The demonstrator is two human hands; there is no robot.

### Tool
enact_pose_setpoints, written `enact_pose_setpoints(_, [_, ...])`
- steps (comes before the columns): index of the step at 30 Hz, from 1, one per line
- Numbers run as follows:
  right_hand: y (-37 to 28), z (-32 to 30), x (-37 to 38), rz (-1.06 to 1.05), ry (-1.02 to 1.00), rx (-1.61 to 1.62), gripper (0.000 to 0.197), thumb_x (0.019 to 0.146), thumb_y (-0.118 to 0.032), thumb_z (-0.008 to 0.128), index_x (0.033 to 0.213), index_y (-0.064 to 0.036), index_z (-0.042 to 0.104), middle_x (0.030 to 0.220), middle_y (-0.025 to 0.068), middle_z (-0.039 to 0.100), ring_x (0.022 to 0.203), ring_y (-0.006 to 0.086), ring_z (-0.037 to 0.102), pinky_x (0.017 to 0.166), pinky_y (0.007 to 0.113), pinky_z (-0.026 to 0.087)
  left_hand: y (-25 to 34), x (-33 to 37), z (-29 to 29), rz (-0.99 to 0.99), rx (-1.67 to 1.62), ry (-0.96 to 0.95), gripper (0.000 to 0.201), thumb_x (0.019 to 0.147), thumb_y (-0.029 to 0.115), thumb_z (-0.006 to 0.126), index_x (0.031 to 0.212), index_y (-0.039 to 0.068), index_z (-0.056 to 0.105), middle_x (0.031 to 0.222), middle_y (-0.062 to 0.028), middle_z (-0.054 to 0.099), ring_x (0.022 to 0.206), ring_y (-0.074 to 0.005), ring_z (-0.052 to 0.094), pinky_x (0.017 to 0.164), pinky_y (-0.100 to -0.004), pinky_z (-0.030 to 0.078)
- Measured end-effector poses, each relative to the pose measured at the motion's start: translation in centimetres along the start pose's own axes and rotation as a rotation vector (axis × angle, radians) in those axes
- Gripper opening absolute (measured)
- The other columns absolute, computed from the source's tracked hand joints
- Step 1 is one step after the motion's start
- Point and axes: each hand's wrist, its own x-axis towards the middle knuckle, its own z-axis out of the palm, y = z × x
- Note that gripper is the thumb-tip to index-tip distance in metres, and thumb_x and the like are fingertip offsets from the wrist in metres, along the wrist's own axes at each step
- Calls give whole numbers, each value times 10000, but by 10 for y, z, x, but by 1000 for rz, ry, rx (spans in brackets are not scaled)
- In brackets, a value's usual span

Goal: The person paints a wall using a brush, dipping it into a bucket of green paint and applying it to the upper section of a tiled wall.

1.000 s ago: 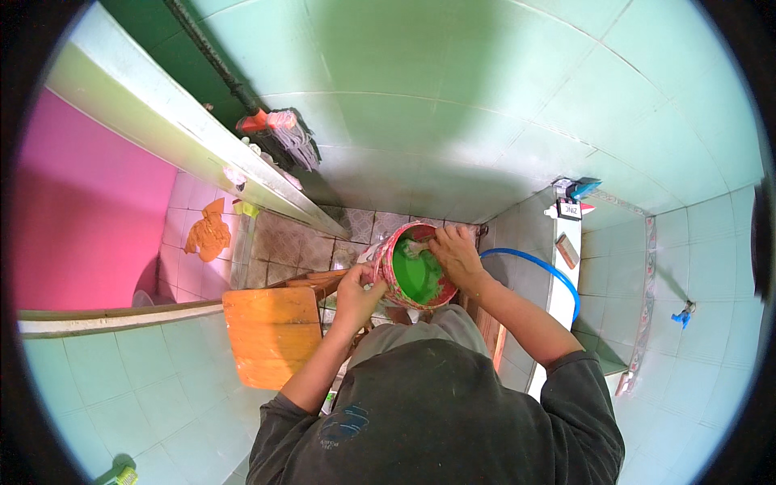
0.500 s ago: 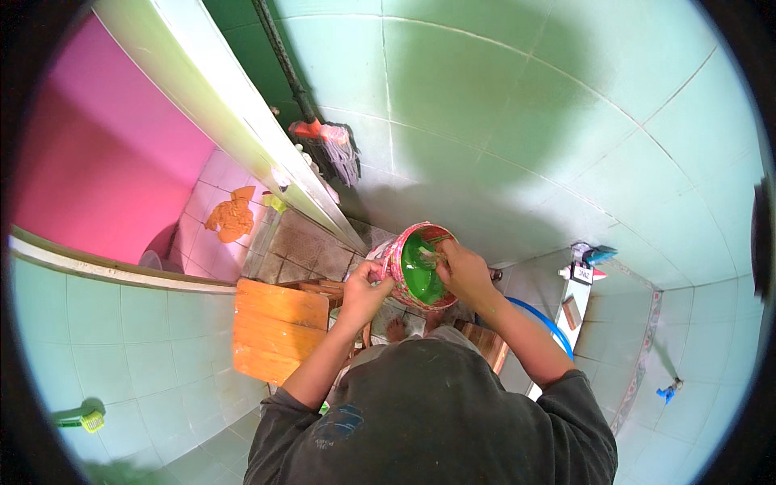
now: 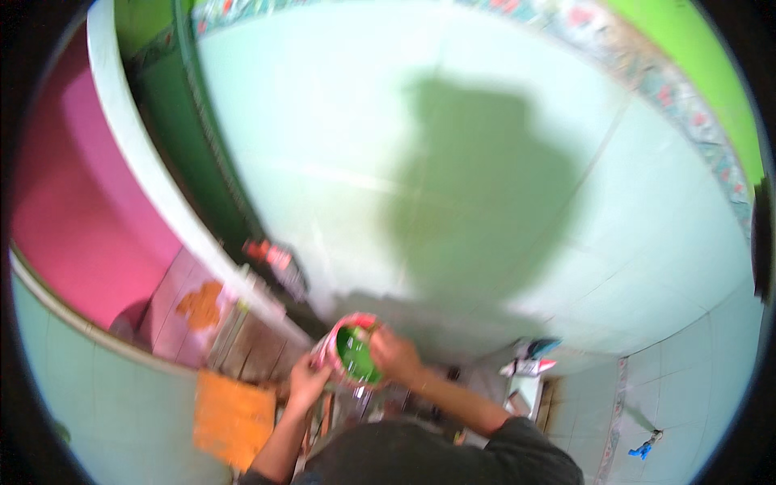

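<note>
A red-and-white patterned bucket is held tilted in front of me, its mouth facing me. Glossy green liquid that looks like paint is inside. My left hand is closed on the bucket's left side, near the rim. At the opposite rim, my right hand is closed, its fingers reaching over the mouth. Whatever it grips is blurred and mostly hidden by the fingers.
A pale tiled wall rises close ahead. A mop leans by the white door frame. An orange wooden stool stands at left, an orange cloth beyond it. At right are a ledge with bottles and a blue tap.
My view has tilted up and shifted, so more wall shows and the bucket and hands sit lower and further left in the picture. Both hands stay at the bucket.
</note>
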Motion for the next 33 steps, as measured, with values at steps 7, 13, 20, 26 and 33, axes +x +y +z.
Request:
enact_pose_setpoints(7, [73, 15, -17, 481, 153, 344, 305, 873, -283, 609, 998, -14, 535, 730, 104, 636, 665, 212, 642, 569, 365, 494, -8, 32, 23, 37, -46, 9, 221, 731, 165, 734, 805, 2, 604, 771, -75, 643, 692, -129, 592, 626, -291, 497])
enact_pose_setpoints(13, [101, 6, -48, 772, -81, 842, 284, 945, -302, 515, 972, -50, 641, 730, -23, 598, 636, 77, 542, 560, 232, 423, -27, 55, 47, -93, -424, -155, 219, 746, 125, 714, 823, -22, 571, 803, -103, 620, 704, -167, 608, 631, -337, 542])
enact_pose_setpoints(20, [77, 0, -84, 749, 92, 1143, 292, 966, -298, 502, 901, -67, 667, 680, -44, 553, 600, 39, 451, 531, 197, 353, 11, 44, 38, -83, -308, -271, 182, 800, 56, 637, 886, -61, 528, 856, -130, 595, 716, -227, 643, 652, -394, 605])
enact_pose_setpoints(26, [58, 11, -87, 768, 267, 1032, 286, 937, -306, 582, 934, -32, 665, 688, -30, 572, 591, 53, 483, 529, 205, 381, -56, 87, 54, 122, 93, -303, 253, 814, 148, 642, 957, -47, 569, 854, -128, 610, 693, -217, 613, 607, -351, 542])
enact_pose_setpoints(33, [45, 17, -84, 868, 323, 958, 299, 953, -265, 534, 1033, 0, 646, 859, 60, 667, 695, 122, 627, 625, 267, 530, -64, 83, 55, 60, -31, -320, 286, 833, 230, 660, 936, -26, 585, 809, -104, 611, 673, -186, 570, 587, -321, 467])
